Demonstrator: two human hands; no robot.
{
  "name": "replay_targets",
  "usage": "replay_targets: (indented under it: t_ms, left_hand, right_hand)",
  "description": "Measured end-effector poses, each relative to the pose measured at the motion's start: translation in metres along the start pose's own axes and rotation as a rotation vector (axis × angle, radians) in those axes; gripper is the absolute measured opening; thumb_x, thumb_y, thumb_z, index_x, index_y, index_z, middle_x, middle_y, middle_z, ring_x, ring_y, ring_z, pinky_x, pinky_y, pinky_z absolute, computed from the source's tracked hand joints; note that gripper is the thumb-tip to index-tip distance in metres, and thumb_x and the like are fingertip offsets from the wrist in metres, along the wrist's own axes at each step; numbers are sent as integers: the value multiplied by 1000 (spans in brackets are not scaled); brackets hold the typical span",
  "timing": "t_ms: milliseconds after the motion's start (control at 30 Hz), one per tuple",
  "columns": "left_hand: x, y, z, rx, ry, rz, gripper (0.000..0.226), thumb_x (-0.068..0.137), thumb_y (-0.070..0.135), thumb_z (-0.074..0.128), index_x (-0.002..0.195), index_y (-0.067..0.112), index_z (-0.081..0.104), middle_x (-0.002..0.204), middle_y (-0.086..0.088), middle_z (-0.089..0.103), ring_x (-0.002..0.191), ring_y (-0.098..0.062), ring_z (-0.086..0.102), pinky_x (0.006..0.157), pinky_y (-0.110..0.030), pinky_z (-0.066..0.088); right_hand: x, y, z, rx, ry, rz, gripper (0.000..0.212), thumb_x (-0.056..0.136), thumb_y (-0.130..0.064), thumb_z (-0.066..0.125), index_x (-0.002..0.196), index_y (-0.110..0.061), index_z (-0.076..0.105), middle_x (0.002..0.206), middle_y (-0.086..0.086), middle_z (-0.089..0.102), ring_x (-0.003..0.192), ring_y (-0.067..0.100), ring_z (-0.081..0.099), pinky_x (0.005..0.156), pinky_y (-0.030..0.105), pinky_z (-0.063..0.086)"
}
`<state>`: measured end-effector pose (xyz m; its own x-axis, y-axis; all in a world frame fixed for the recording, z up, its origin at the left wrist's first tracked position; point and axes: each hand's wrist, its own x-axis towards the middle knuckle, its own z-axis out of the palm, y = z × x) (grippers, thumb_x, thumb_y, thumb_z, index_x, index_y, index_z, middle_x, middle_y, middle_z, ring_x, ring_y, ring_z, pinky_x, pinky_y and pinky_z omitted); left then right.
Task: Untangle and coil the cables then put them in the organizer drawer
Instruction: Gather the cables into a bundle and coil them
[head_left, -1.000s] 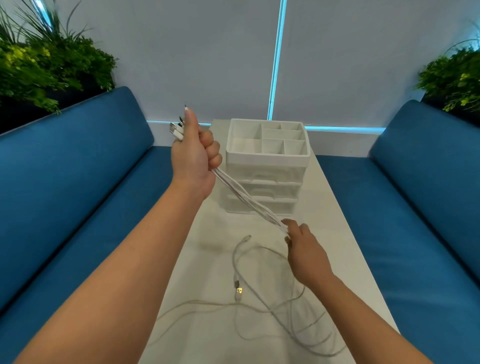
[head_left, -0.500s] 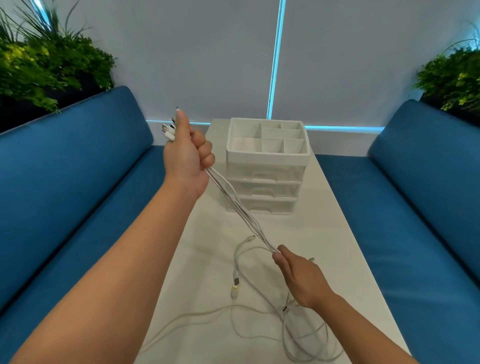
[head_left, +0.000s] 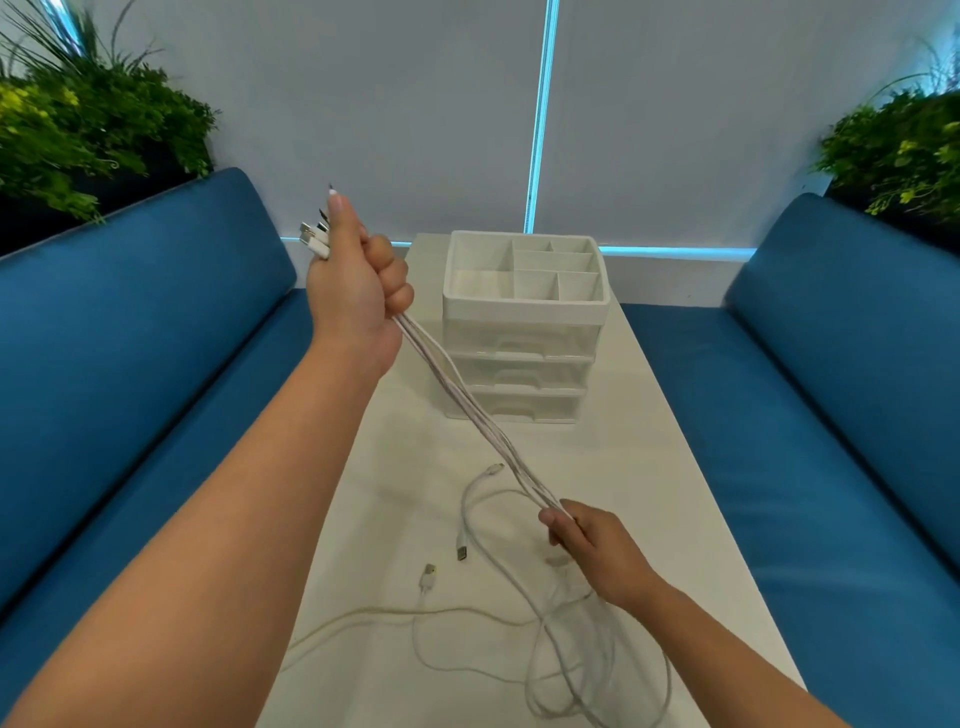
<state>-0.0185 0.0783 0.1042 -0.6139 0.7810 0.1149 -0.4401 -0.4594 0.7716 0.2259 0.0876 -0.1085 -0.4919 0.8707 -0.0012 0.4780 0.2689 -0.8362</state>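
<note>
Blue sofas (head_left: 156, 322) flank white table (head_left: 670, 467); grey wall (head_left: 415, 104).

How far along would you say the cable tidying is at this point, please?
Early. Done: several plug ends gathered in the left hand. In hand: the right hand grips the taut cables. Left: the tangled loops on the table remain uncoiled; the organizer drawers look closed.

- This looks like an office lounge or meeting booth, not a home.
- Two long blue upholstered benches (head_left: 156, 332) (head_left: 831, 338) face each other across a narrow white table (head_left: 691, 467).
- A pale grey wall panel (head_left: 405, 114) behind is split by a thin cyan light strip (head_left: 543, 114).
- Leafy green plants (head_left: 78, 119) (head_left: 904, 150) stand behind both bench backs.
</note>
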Motion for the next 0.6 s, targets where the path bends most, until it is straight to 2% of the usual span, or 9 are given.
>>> replay_targets:
  t_ms: [67,133,233,300,333,367,433,500,600]
  left_hand:
    - [-1,0,1,4,-19,-1,41,101,46,46,68,24,37,57,7,24,47,-8,15,40,-22,15]
    - [-5,-7,1,40,-46,-3,43,101,47,46,66,25,33,57,7,21,48,-8,14,39,-22,15]
    - [-13,-20,1,93,-77,-25,42,101,47,46,68,25,31,58,6,20,48,-9,13,40,-22,14]
    - [-17,-25,4,128,-99,-39,42,101,48,45,69,26,30,59,6,19,48,-9,13,40,-23,13]
    - [-19,-27,6,152,-114,-45,42,101,49,45,69,26,29,58,6,19,48,-9,13,40,-23,14]
    - [-21,-30,8,173,-130,-53,43,101,49,45,68,26,29,56,6,20,47,-9,14,40,-23,15]
    - [-27,-36,13,207,-160,-66,46,101,50,44,64,26,30,53,8,23,44,-7,17,38,-21,17]
    - [-34,-44,20,233,-191,-77,47,101,49,43,61,25,32,51,8,24,43,-7,18,39,-21,17]
    - [-43,-51,29,239,-240,-128,54,101,50,43,52,28,37,50,7,24,42,-8,17,40,-23,13]
  right_hand:
    - [-3,5,-2,-94,53,39,73,80,-80,24,67,-16,55,60,-9,55,58,4,50,65,28,42]
    - [-3,0,-5,-183,0,132,79,83,-81,16,69,-15,56,58,-10,54,60,4,51,63,23,40]
    - [2,-5,-9,-309,-100,271,80,84,-78,18,78,-13,64,65,-11,58,68,5,54,71,23,38]
    - [7,-6,-16,-399,-139,225,79,78,-85,22,73,-19,65,67,-14,60,77,7,57,82,29,36]
    - [11,-8,-20,-429,-145,212,69,78,-84,31,81,-25,66,80,-14,63,90,11,58,89,33,34]
    - [15,-13,-23,-411,-160,207,56,80,-77,45,103,-29,64,103,-11,64,108,15,54,98,36,31]
    - [22,-35,-28,-230,-143,134,74,75,-60,67,139,-33,42,139,-8,48,134,19,38,112,39,25]
    - [29,-75,-33,26,-79,-48,85,70,-53,71,143,-33,34,144,-12,43,135,11,37,112,36,31]
    - [39,-137,-40,237,-106,-228,53,87,-41,66,133,-23,47,128,-10,59,118,5,55,102,29,44]
